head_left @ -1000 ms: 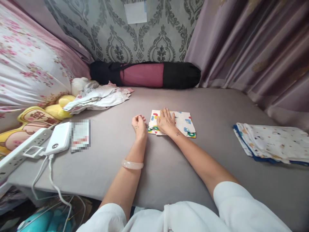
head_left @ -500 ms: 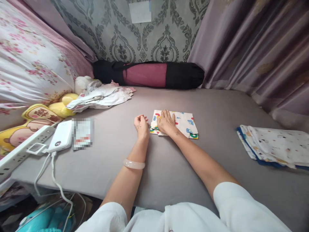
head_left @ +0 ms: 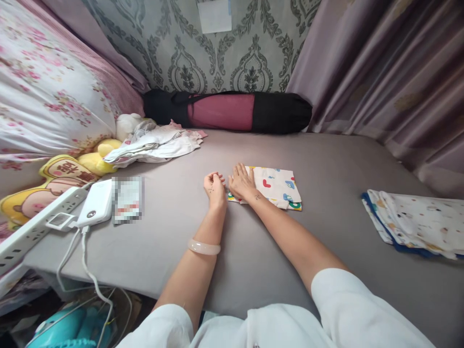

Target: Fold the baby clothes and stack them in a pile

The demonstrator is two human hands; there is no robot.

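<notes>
A folded white cloth (head_left: 277, 186) with colourful prints, perhaps a small garment, lies flat in the middle of the bed. My right hand (head_left: 242, 182) rests flat across its left part, fingers stretched out and covering that edge. Just left of the cloth, my left hand (head_left: 215, 187) is held with its fingers curled in, and nothing shows in it. A pale bangle (head_left: 203, 247) circles the left wrist side of the forearm.
Folded printed cloths (head_left: 420, 222) lie at the right. Crumpled white clothes (head_left: 154, 145) and plush toys (head_left: 96, 162) are at the left, near a power strip (head_left: 41, 224) and a white power bank (head_left: 96, 203). A long black-and-maroon bag (head_left: 221, 112) lies along the wall.
My right hand has slid left over the folded cloth, from nearer its middle to its left edge. My left hand stays curled beside it. The view has shifted slightly.
</notes>
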